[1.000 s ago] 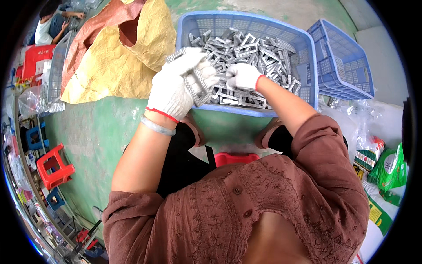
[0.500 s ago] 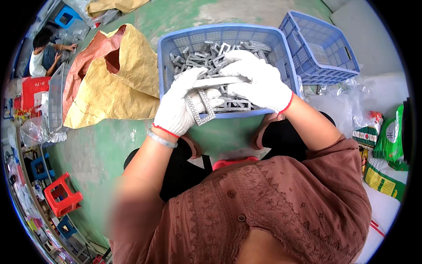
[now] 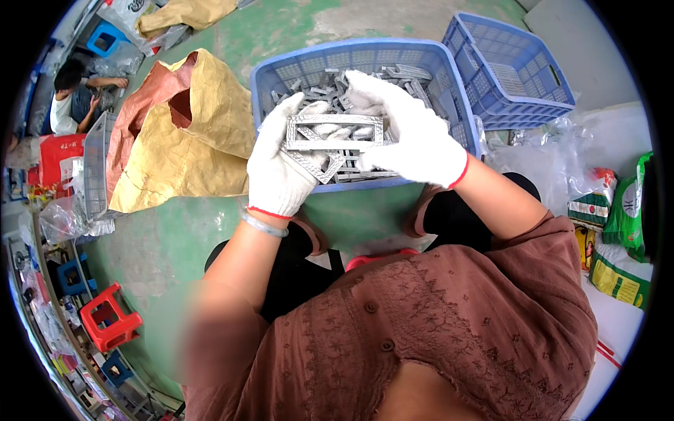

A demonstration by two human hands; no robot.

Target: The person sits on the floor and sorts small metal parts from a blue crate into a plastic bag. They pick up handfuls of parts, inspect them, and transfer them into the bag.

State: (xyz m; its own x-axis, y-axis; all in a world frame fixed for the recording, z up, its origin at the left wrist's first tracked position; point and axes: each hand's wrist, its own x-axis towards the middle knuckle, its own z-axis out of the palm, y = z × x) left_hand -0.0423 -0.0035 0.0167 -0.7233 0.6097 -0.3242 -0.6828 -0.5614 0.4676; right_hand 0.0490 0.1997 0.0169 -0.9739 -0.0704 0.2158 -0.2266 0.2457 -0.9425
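Note:
Over a blue plastic crate (image 3: 453, 70) piled with grey metal pieces (image 3: 326, 91), both my white-gloved hands hold a grey rectangular metal frame (image 3: 333, 146). It lies level, its open middle facing up, and gloved fingers show through it. My left hand (image 3: 277, 161) is closed round its left end. A second grey frame (image 3: 303, 164), slanted, also sits in that hand beneath the first. My right hand (image 3: 418, 137) grips the right end, thumb below and fingers curled behind; the fingertips are partly hidden.
At the crate's right stands another blue crate (image 3: 495, 112). A yellow-brown woven sack (image 3: 165, 165) lies open on the left. A red stool (image 3: 112, 319) is at lower left, and plastic bags (image 3: 540, 161) are at right. Far left, another person (image 3: 67, 105) sits low.
The level frame has turned from edge-on to showing its open middle. The slanted frame has shifted farther beneath it. Both hands stay over the crate.

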